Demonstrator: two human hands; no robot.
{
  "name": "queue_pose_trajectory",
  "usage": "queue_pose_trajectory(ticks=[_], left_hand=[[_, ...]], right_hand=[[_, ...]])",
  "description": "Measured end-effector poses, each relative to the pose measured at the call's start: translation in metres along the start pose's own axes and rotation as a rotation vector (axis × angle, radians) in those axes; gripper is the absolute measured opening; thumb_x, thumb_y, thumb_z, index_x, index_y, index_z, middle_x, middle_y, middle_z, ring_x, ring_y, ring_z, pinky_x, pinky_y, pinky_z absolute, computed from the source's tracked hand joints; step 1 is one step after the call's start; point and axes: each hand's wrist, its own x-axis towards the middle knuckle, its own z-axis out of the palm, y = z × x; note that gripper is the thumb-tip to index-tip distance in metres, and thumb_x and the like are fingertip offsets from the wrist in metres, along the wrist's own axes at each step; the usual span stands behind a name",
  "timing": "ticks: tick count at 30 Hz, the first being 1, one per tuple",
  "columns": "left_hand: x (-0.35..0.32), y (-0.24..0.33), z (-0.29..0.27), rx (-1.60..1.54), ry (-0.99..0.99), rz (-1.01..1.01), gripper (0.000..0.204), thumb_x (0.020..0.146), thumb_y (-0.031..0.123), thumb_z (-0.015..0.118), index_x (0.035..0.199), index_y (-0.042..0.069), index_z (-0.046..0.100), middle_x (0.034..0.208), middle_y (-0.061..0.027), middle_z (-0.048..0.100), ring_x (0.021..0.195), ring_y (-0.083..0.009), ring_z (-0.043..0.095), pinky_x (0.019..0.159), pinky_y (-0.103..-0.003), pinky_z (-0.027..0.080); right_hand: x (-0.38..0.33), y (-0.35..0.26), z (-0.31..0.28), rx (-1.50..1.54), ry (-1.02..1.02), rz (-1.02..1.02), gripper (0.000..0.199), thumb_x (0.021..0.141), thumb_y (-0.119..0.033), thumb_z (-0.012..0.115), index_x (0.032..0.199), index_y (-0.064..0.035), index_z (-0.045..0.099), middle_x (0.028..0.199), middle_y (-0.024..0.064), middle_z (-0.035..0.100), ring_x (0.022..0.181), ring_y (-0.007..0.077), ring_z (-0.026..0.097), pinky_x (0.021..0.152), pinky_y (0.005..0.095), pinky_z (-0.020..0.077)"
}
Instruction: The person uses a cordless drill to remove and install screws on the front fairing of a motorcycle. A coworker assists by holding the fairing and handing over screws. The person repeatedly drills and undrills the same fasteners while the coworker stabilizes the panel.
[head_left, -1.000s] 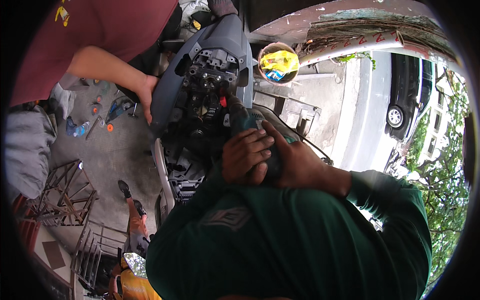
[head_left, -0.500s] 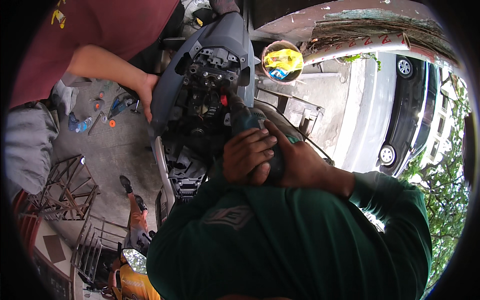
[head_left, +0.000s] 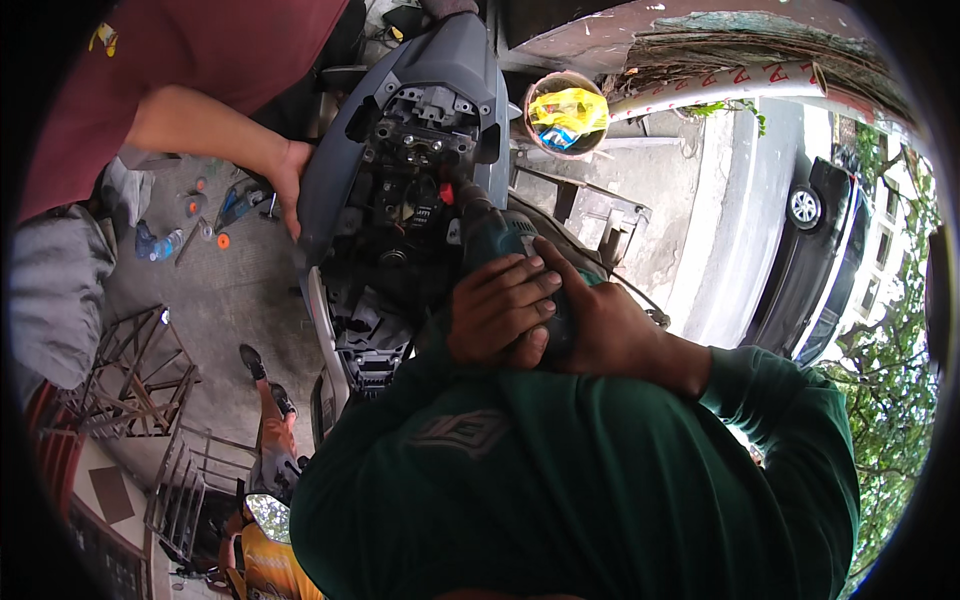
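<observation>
Both of my hands are wrapped round a dark teal power drill. My left hand is closed over its body from the left, fingers curled across it. My right hand grips it from the right, its index finger and thumb lying along the casing. The drill's nose points away from me into the opened body of a grey motorcycle, beside a small red part. Shadow hides the tip and whatever it touches. Around it lie black engine-bay parts and exposed bolts.
A co-worker's hand rests on the motorcycle's left panel. Tools and a bottle lie on the floor at left, near a rusty metal frame. A bucket with a yellow bag stands far right; a black car is on the road.
The black car has slid nearer along the road at right. My hands and the drill keep nearly the same place; the view has shifted slightly.
</observation>
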Motion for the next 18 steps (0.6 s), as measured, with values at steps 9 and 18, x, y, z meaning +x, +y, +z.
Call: queue_pose_trajectory(ticks=[9, 18], left_hand=[[0.0008, -0.0016, 0.0009, 0.000, 0.007, 0.021, 0.026, 0.099, 0.018, 0.055, 0.094, -0.004, 0.068, 0.103, -0.0256, 0.079, 0.101, -0.0417, 0.079, 0.091, -0.055, 0.063], [0.0008, -0.0030, 0.0019, -0.009, 0.076, 0.034, 0.028, 0.098, 0.019, 0.055, 0.092, -0.004, 0.068, 0.099, -0.0259, 0.079, 0.097, -0.0414, 0.080, 0.089, -0.055, 0.064]], right_hand=[[0.0008, 0.0055, 0.0018, 0.013, 0.026, -0.046, 0.120, 0.079, -0.033, 0.081, 0.170, 0.0002, 0.009, 0.084, 0.0316, 0.072, 0.081, 0.0510, 0.073, 0.080, 0.0568, 0.0579], [0.0024, -0.0014, -0.0013, -0.016, 0.009, -0.029, 0.119, 0.080, -0.031, 0.079, 0.170, 0.0010, 0.007, 0.084, 0.0318, 0.071, 0.081, 0.0505, 0.073, 0.080, 0.0550, 0.0566]])
